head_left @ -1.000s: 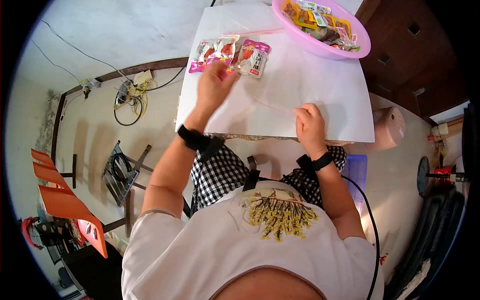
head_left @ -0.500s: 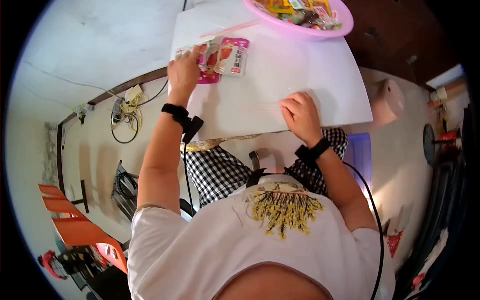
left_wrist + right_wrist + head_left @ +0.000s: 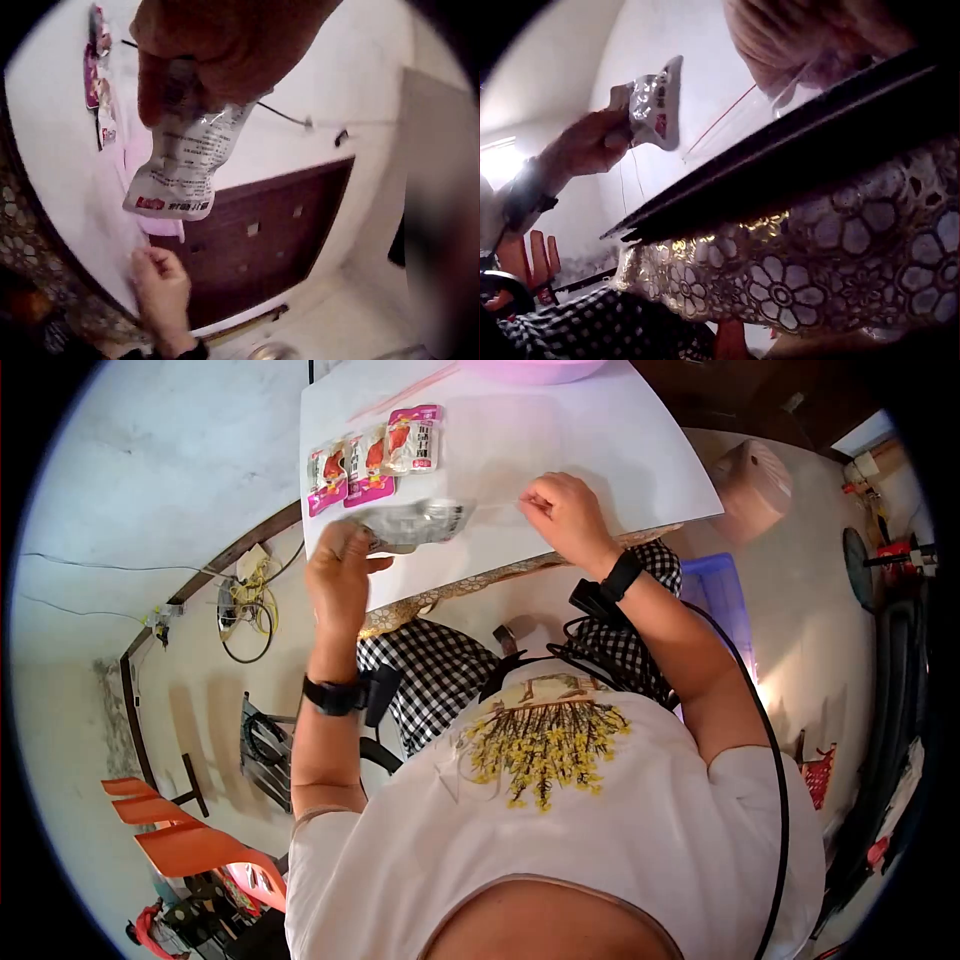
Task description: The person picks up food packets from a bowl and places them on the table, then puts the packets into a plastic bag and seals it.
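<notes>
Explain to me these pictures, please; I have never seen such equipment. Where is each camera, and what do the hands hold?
There is no robot here: a person works bare-handed. One camera is worn on the head and looks forward and down, so it shows both arms and the white table. The two wrist cameras each look at the work of their own hand.

The left hand grips a silvery packet by one end; the left wrist view shows print on it. The right hand seems to pinch a clear plastic bag.

On the table lie three packets with pink and red printing. A pink basin is partly cut off at the top of the head picture.
</notes>
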`<control>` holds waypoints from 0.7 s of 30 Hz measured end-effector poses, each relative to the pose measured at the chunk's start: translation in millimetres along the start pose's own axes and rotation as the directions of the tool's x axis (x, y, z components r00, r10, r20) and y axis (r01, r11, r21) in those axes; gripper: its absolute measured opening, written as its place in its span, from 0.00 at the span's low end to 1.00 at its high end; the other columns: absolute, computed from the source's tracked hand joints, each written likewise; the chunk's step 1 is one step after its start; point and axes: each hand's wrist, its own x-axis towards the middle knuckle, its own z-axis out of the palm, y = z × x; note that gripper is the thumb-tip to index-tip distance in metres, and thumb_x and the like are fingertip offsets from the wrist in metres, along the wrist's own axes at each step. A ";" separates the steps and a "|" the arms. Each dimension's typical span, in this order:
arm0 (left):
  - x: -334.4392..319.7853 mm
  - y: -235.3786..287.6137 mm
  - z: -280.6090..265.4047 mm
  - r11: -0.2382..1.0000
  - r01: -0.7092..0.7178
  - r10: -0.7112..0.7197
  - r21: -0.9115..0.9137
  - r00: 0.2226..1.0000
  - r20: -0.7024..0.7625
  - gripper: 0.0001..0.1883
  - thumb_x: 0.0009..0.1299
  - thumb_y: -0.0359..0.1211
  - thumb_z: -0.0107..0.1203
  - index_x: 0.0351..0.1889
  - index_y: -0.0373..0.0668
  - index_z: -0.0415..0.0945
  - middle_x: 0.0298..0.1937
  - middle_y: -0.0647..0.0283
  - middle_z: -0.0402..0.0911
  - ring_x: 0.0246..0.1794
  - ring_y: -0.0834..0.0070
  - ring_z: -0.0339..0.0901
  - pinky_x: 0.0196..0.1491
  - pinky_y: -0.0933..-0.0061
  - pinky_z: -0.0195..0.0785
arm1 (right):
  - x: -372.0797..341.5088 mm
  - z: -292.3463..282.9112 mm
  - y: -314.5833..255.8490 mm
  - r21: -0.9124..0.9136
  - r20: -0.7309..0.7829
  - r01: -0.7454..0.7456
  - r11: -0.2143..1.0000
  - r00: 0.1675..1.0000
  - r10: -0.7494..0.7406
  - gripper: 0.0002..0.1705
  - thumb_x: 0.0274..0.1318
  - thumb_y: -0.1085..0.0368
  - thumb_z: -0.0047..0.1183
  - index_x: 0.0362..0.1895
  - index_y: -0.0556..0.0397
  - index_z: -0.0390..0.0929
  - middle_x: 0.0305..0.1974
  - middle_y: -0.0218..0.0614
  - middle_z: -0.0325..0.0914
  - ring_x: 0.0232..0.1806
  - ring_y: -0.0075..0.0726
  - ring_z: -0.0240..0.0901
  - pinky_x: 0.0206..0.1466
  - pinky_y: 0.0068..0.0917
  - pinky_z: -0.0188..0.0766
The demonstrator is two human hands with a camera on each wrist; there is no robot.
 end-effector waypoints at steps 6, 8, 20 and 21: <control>-30.1 19.5 37.3 0.456 -0.720 0.677 0.522 0.662 0.322 0.18 0.54 0.20 0.61 0.44 0.38 0.77 0.47 0.50 0.82 0.47 0.55 0.81 0.46 0.66 0.77 | 6.6 -4.4 -16.2 0.082 0.111 -0.182 0.980 0.979 0.173 0.07 0.50 0.66 0.59 0.27 0.56 0.77 0.24 0.38 0.75 0.27 0.41 0.74 0.31 0.35 0.68; -31.7 19.0 44.1 0.353 -0.773 0.718 0.527 0.585 0.378 0.17 0.54 0.21 0.61 0.44 0.38 0.77 0.47 0.50 0.81 0.46 0.56 0.81 0.46 0.65 0.77 | 8.4 -4.5 -16.4 0.132 0.152 -0.231 0.964 0.966 0.210 0.07 0.50 0.66 0.59 0.28 0.56 0.77 0.24 0.38 0.76 0.27 0.38 0.74 0.31 0.33 0.69; -24.0 -6.6 46.3 0.187 -0.788 0.736 0.586 0.508 0.448 0.17 0.56 0.26 0.60 0.46 0.41 0.75 0.48 0.54 0.80 0.47 0.56 0.80 0.41 0.65 0.79 | 5.7 -13.4 -21.0 0.280 0.231 -0.304 0.910 0.942 0.244 0.04 0.56 0.70 0.56 0.34 0.58 0.79 0.21 0.24 0.71 0.25 0.17 0.63 0.30 0.20 0.64; -22.8 -7.9 48.1 0.176 -0.783 0.735 0.596 0.507 0.450 0.17 0.57 0.26 0.60 0.45 0.42 0.75 0.49 0.54 0.80 0.47 0.56 0.80 0.41 0.65 0.79 | 5.3 -13.5 -23.2 0.296 0.232 -0.294 0.909 0.945 0.230 0.04 0.56 0.70 0.56 0.34 0.58 0.79 0.22 0.25 0.71 0.25 0.17 0.63 0.30 0.20 0.64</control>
